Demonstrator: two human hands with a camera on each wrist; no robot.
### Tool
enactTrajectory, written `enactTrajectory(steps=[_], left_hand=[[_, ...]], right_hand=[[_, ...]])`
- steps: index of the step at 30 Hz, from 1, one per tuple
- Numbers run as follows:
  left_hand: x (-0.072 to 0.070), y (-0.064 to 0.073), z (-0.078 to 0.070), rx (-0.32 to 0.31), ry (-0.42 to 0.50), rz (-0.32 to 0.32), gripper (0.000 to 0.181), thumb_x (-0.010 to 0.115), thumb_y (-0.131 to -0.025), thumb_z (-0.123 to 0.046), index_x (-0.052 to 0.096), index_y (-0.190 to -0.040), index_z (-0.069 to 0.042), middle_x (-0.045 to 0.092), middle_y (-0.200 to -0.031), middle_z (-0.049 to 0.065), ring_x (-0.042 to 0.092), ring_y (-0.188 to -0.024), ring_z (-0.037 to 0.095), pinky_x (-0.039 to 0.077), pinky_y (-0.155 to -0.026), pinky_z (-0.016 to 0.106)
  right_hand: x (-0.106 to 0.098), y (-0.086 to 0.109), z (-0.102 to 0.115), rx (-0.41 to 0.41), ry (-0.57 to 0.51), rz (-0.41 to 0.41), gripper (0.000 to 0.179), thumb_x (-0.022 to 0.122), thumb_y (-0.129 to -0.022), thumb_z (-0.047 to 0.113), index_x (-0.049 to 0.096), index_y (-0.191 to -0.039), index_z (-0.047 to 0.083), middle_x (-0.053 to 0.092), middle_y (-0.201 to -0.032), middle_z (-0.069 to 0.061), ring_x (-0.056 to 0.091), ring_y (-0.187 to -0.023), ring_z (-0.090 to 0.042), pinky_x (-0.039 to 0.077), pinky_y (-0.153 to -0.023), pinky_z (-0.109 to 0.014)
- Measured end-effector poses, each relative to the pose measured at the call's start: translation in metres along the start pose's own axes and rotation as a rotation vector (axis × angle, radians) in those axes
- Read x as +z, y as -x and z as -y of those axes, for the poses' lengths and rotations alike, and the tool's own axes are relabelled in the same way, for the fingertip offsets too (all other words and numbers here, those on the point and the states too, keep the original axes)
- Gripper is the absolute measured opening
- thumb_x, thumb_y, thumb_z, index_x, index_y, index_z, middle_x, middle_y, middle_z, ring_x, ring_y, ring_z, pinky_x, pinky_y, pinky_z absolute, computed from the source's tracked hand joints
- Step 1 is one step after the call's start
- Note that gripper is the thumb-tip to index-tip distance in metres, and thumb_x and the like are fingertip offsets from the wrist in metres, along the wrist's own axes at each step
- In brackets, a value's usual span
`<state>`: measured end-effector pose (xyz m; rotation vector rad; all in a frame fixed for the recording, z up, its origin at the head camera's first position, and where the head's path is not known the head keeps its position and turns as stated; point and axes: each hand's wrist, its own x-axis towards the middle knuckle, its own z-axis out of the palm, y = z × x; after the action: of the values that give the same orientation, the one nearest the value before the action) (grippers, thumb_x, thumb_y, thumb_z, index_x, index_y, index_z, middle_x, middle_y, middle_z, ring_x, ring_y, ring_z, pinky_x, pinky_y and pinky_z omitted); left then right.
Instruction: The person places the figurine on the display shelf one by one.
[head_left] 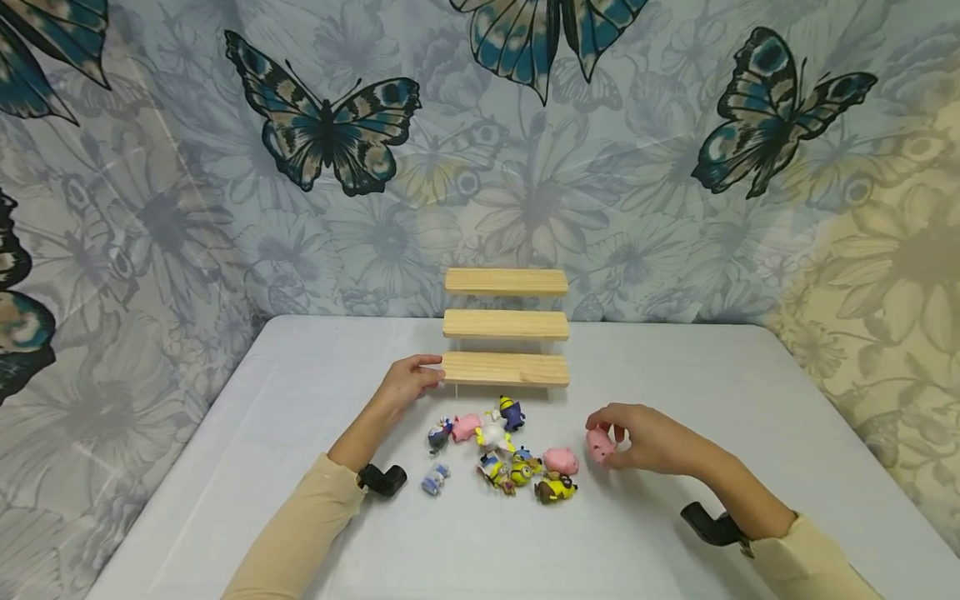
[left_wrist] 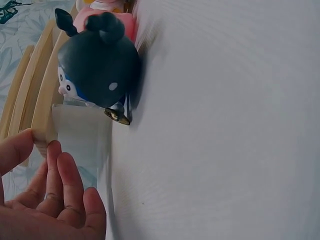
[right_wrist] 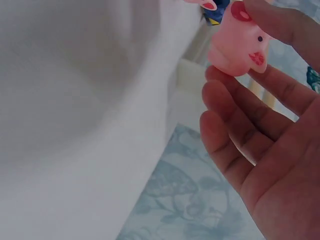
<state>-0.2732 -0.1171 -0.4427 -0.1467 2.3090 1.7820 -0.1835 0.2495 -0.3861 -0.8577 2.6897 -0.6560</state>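
Note:
A three-tier wooden display shelf [head_left: 506, 368] stands toward the back of the white table. My left hand [head_left: 405, 385] pinches the left end of its lowest board; in the left wrist view the thumb lies on one face of the board [left_wrist: 46, 110] and fingertips on the other. On the right, my right hand [head_left: 648, 439] holds a small pink toy pig [head_left: 599, 446] between thumb and fingers, close above the table. The pig's snout and eye [right_wrist: 240, 42] show in the right wrist view. Another pink pig [head_left: 560, 461] lies just left of that hand.
Several small toy figures lie in front of the shelf: yellow minions [head_left: 521, 472], a white and yellow figure [head_left: 492, 435], a dark-headed figure [head_left: 439, 435], a pink one [head_left: 466, 427] and a blue-grey one [head_left: 435, 479]. Behind the table [head_left: 337, 342] hangs a butterfly-print cloth [head_left: 360, 250].

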Motion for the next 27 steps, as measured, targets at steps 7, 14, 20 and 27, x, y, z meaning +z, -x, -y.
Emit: enactTrajectory(steps=[7,14,20,27], left_hand=[[0.001,-0.001,-0.005,0.014,-0.002,0.007,0.04,0.068,-0.09,-0.018,0.062,-0.128,-0.008,0.071,-0.096,0.005,0.063,-0.092,0.02,0.046,-0.074,0.028],[0.003,0.0,-0.004,0.007,-0.006,-0.007,0.039,0.068,-0.091,-0.018,0.062,-0.128,-0.008,0.072,-0.098,0.007,0.064,-0.093,0.02,0.046,-0.075,0.028],[0.003,0.002,-0.002,0.007,-0.008,-0.004,0.04,0.067,-0.091,-0.019,0.061,-0.129,-0.008,0.071,-0.096,0.006,0.062,-0.089,0.018,0.046,-0.072,0.027],[0.0,0.001,0.001,-0.038,-0.02,-0.011,0.041,0.068,-0.091,-0.023,0.062,-0.129,-0.011,0.07,-0.101,0.006,0.063,-0.093,0.017,0.049,-0.077,0.028]], right_hand=[[-0.006,-0.014,0.002,0.016,0.048,-0.008,0.041,0.079,-0.079,0.022,0.065,-0.115,0.008,0.061,-0.096,0.008,0.053,-0.086,-0.012,0.045,-0.066,-0.022],[-0.01,-0.028,0.005,-0.004,0.066,-0.046,0.042,0.078,-0.08,0.022,0.065,-0.116,0.006,0.062,-0.096,0.006,0.053,-0.086,-0.012,0.045,-0.068,-0.023],[-0.013,-0.04,0.007,-0.034,0.088,-0.086,0.04,0.078,-0.081,0.022,0.065,-0.116,0.006,0.063,-0.096,0.005,0.055,-0.086,-0.013,0.047,-0.068,-0.024],[-0.018,-0.056,0.013,-0.104,0.092,-0.145,0.039,0.077,-0.082,0.022,0.065,-0.114,0.004,0.064,-0.095,0.001,0.056,-0.084,-0.016,0.045,-0.068,-0.026]])
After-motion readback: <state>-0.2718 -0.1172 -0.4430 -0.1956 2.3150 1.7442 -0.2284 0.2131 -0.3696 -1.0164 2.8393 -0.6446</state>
